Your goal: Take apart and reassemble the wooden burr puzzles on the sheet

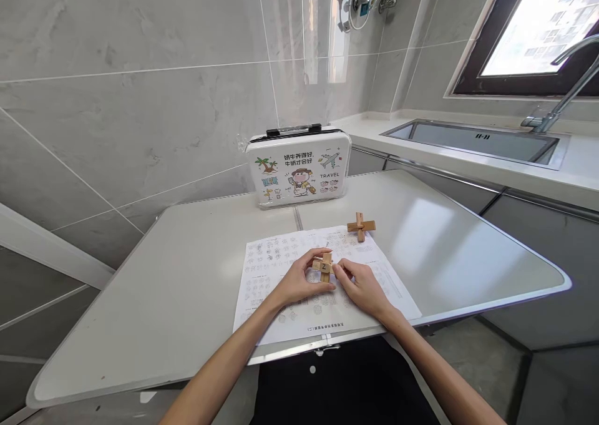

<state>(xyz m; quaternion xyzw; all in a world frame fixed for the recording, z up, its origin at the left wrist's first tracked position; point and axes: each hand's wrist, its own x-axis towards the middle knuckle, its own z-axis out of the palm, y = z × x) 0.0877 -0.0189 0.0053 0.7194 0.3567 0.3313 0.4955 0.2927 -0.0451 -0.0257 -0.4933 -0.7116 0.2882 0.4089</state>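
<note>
A small wooden burr puzzle of crossed light-brown blocks is held over the paper, with a dark "2" or "Z" on the block facing me. My left hand grips it from the left, fingers over the top and thumb below. From the right, the thumb and fingers of my right hand pinch the end of a block that sticks out sideways. A second wooden cross-shaped puzzle rests at the paper's far right corner. Beneath my hands lies a printed sheet with rows of small diagrams.
The sheet lies on a white folding table with a metal-trimmed edge. At its back stands a white case with cartoon prints and a black handle. To the right are a sink and a tap.
</note>
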